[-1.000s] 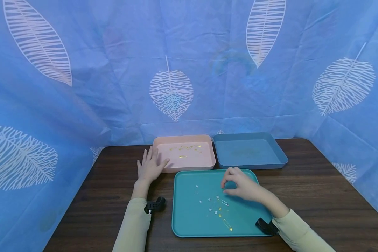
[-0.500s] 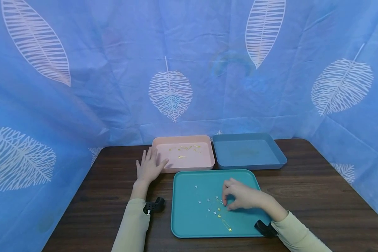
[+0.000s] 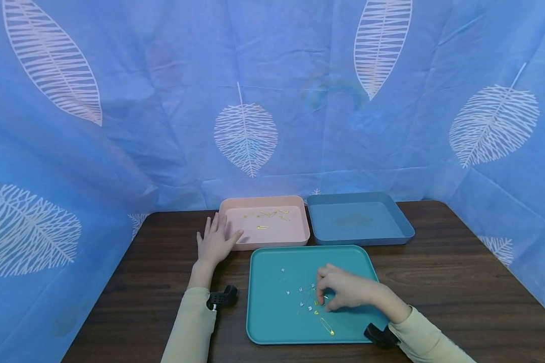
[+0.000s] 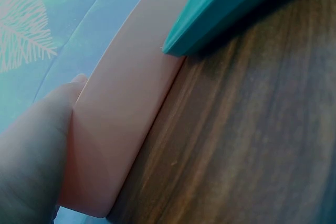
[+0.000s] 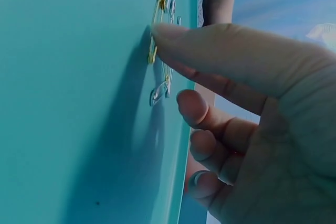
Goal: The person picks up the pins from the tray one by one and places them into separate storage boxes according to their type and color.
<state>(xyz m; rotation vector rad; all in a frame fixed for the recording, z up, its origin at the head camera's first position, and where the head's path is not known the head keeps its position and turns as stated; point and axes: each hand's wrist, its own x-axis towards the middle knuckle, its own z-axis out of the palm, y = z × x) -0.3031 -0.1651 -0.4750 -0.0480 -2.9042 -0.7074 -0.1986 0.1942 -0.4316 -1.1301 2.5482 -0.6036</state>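
Note:
My right hand (image 3: 345, 288) is low over the teal tray (image 3: 272, 322), thumb and forefinger pinching at a gold safety pin (image 5: 160, 3) on its surface. In the right wrist view the thumb tip crosses the pin's middle and hides the forefinger's tip; the other fingers are curled, holding nothing. Silver safety pins (image 5: 157, 94) lie right beside it. Nearer the tray's front is a larger gold safety pin (image 3: 327, 325). My left hand (image 3: 214, 244) rests with spread fingers at the left end of the pink tray (image 4: 121, 87), its thumb along the front rim.
Several gold safety pins (image 3: 268, 214) lie inside the pink tray. To its right stands a blue tray (image 3: 359, 239) with bare floor. All three trays are on a dark wooden table (image 3: 440, 262), with a leaf-patterned blue cloth (image 3: 300, 126) hanging behind.
My right hand has come down and toward the front of the teal tray, its thumb and forefinger closing in among the pins. The left hand stays put.

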